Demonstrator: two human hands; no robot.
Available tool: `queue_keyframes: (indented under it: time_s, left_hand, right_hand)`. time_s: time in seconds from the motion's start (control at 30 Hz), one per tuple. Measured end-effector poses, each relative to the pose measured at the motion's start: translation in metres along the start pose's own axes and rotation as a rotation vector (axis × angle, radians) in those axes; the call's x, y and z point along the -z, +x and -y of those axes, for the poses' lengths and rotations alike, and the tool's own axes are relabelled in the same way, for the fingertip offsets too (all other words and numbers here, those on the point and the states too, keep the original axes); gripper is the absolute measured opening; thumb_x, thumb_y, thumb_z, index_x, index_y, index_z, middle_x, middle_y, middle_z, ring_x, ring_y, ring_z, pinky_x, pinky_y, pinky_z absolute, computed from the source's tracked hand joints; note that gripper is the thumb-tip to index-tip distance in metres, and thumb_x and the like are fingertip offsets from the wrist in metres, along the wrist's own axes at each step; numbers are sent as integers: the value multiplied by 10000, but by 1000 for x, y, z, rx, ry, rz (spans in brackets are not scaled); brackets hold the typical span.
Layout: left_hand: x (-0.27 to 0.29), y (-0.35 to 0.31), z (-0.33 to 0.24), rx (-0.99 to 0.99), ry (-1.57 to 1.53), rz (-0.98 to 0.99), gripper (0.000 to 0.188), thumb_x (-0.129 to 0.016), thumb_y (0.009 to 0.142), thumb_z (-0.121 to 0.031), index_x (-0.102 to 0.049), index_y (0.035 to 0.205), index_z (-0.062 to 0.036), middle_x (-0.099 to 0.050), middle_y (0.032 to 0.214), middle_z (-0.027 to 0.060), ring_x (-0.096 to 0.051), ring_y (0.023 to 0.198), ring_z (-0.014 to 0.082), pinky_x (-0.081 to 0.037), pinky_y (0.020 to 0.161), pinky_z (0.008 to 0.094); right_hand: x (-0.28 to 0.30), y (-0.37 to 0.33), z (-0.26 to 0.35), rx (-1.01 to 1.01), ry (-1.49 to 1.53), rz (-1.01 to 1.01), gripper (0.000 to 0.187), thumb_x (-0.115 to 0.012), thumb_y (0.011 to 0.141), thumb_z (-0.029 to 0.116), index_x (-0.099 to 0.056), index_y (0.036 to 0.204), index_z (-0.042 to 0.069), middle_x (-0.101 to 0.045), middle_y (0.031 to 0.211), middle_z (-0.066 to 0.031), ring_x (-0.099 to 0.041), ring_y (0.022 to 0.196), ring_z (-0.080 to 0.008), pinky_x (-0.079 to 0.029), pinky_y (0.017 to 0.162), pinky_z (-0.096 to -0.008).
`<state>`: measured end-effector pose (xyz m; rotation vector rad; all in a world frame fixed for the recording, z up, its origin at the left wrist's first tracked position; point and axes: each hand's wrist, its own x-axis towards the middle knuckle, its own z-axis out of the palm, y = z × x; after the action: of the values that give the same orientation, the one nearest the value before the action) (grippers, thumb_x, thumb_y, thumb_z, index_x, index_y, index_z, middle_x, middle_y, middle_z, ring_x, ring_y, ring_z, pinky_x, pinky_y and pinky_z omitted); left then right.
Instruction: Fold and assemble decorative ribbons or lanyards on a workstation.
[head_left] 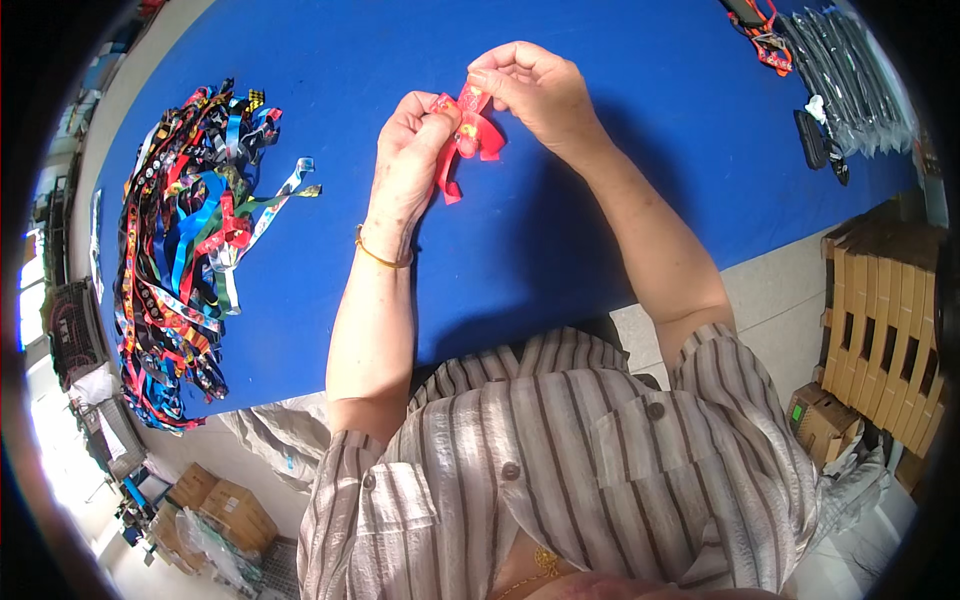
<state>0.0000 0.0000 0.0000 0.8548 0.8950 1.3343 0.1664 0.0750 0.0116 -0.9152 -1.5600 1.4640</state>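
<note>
1. A blue tabletop (pixel 275 360) carries a heap of multicoloured straps (pixel 175 260) on its left.
2. Above its middle, the left hand (pixel 410 150) and right hand (pixel 538 95) both pinch a red patterned ribbon (pixel 489 136).
3. Plastic-wrapped flat packets (pixel 850 80) lie at the far right.
4. Beyond the edge, pale floor tiles (pixel 780 285) show, with cardboard boxes (pixel 238 515) lower left and stacked brown cardboard (pixel 875 345) right.

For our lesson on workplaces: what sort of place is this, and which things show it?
Probably a small workshop or packing room: a heap of colourful straps lies on a blue table, plastic-wrapped packs lie toward its right end, and cardboard boxes show at lower left.
</note>
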Motion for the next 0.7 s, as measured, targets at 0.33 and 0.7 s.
queue_keyframes:
  time_s: [0.33,0.7]
  left_hand:
    - [7,3,-4,-36,-171,-96,109,-563,975,-96,-582,1014,5,-669,918,105,-663,848,212,-528,861,333]
    - [17,5,-6,-31,-265,-18,88,-628,909,43,-576,933,-23,-683,950,137,-680,901,197,-568,899,361]
  right_hand:
    - [-12,-6,4,402,-257,24,172,-763,824,138,-696,974,87,-721,881,-33,-681,825,-148,-537,753,-270]
    - [-5,-5,2,607,-406,58,272,-721,847,111,-660,1111,83,-724,982,-59,-688,953,-230,-519,891,-360]
